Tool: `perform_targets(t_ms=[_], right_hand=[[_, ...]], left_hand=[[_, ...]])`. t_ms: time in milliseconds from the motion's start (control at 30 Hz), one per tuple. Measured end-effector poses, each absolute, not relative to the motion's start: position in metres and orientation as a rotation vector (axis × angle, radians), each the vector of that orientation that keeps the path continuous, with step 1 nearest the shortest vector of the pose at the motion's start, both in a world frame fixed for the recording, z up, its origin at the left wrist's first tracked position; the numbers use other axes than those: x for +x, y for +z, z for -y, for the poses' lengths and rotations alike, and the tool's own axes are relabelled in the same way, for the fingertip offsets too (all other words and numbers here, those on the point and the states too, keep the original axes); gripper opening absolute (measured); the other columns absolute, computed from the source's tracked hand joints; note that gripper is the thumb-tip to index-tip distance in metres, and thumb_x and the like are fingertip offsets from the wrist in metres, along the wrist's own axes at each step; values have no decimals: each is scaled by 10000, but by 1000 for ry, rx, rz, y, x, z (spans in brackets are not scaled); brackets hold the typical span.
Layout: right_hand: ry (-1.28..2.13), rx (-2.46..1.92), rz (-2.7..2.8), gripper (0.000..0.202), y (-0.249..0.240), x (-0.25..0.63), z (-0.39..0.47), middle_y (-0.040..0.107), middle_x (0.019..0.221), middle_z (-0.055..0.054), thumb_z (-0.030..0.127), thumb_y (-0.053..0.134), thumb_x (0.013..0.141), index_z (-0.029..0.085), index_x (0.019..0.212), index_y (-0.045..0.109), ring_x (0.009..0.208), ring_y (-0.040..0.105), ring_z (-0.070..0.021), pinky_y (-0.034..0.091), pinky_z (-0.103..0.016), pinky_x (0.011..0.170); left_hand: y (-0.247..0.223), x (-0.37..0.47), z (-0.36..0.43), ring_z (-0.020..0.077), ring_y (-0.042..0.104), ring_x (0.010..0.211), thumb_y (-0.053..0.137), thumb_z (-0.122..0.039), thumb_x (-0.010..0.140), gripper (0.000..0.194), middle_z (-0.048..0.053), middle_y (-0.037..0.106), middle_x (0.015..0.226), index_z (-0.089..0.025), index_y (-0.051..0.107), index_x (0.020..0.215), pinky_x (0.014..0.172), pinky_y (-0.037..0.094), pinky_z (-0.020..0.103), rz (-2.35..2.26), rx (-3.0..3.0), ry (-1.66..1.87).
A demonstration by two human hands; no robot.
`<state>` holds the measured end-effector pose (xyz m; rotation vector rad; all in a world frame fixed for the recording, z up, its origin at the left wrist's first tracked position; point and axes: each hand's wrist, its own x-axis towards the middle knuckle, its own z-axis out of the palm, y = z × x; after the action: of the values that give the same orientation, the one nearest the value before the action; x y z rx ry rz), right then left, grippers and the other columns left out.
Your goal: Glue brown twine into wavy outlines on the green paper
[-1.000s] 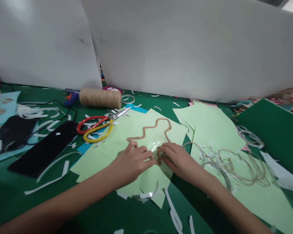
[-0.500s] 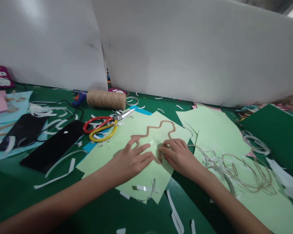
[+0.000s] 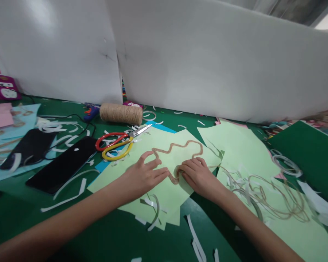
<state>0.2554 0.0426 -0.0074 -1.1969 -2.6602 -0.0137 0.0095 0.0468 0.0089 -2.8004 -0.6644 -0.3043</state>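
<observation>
A wavy closed outline of brown twine (image 3: 177, 145) lies on a pale green sheet of paper (image 3: 171, 203). My left hand (image 3: 146, 176) rests on the sheet with fingers spread, the fingertips touching the outline's left side. At the lower right of the outline, my right hand (image 3: 198, 174) has its fingers bent together over the twine, hiding part of it. From beneath that hand a loose tail runs right to a tangle of twine (image 3: 282, 203). Behind my left hand lie scissors (image 3: 131, 137) with red and yellow handles, blades apart.
A twine spool (image 3: 121, 113) lies at the back, beside a blue glue gun (image 3: 91, 113). To the left are two black phone-like slabs (image 3: 64, 165) and paper strips. More green paper (image 3: 243, 145) and a dark green board (image 3: 306, 156) are at right. White panels (image 3: 202, 62) stand behind.
The green sheet has turned slightly clockwise, its twine outline shifting right at the top and its lower edge left. Both hands stay on it, the left one slightly further left.
</observation>
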Motion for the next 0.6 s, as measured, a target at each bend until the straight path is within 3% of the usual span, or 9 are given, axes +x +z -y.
perform_targets(t_ms=[200,600], right_hand=[[-27,-1219,2614,278,-6,255,-46,631,1024,-82,137,351,931,181,1120,550,951,538,-201,240,-418,958],[-39,-1303,2599,248,-4,245,-55,631,985,-91,177,394,934,170,1080,595,935,532,-208,225,-411,917]], left_hand=[[4,2,-54,229,482,1188,467,-18,856,391,19,591,1254,-234,531,1176,1054,127,504,677,-2815,-276],[5,-12,-80,239,353,1309,459,71,732,595,24,535,1323,-261,472,1226,1067,30,552,800,-2934,-198]])
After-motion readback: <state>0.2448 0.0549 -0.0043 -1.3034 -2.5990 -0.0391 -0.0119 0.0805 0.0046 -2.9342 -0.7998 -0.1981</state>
